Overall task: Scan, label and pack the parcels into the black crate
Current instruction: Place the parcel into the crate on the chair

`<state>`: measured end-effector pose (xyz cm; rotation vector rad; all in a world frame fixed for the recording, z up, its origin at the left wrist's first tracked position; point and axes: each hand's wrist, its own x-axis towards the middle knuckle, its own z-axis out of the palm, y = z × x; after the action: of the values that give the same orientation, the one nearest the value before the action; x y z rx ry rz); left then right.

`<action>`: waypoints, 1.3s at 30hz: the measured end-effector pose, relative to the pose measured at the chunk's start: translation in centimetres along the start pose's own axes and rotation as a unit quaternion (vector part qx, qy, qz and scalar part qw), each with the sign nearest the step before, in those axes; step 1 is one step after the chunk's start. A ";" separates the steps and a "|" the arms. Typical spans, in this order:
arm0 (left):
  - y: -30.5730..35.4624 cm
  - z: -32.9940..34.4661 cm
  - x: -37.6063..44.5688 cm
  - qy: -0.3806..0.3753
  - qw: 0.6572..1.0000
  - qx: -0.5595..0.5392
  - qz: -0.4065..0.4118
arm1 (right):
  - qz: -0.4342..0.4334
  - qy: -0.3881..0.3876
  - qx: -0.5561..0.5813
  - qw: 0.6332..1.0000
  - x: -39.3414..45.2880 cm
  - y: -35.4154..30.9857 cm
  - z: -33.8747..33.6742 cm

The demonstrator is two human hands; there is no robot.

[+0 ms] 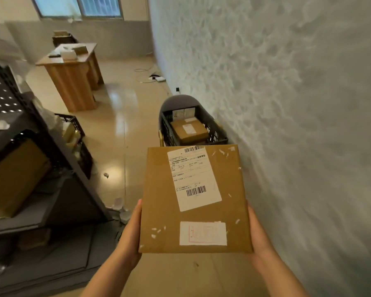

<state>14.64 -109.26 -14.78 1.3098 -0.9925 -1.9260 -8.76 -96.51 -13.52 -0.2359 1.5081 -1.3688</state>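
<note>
You carry a flat cardboard parcel (195,200) between both hands, left hand (131,232) at its 9 o'clock edge, right hand (257,234) at 3 o'clock; fingers hidden beneath, grip unclear. White shipping label (193,179) with barcodes faces up. At 12 o'clock, a black crate (216,133) of latticed plastic holds boxes.

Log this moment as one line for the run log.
left hand, right hand: hold labelled parcel | black crate ahead: holds parcels

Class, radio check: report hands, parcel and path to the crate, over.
Left hand and right hand hold labelled parcel by its sides. Black crate ahead by wall, already holding a box. Floor between looks unobstructed.
</note>
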 end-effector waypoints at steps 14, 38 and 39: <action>11.8 4.2 30.1 -0.007 0.999 0.042 0.015 | 0.021 -0.037 -0.050 0.998 30.1 -12.8 6.4; 16.9 15.6 74.5 0.162 0.970 0.074 -0.164 | 0.178 0.027 -0.210 0.961 80.8 -28.6 8.9; 16.8 16.0 75.8 0.173 0.967 0.076 -0.170 | 0.178 0.014 -0.223 0.958 82.2 -28.8 9.2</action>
<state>-24.47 -175.42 -34.21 1.9329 -0.7890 -1.7926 -51.55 -170.51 -32.61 -0.2119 1.7729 -0.7411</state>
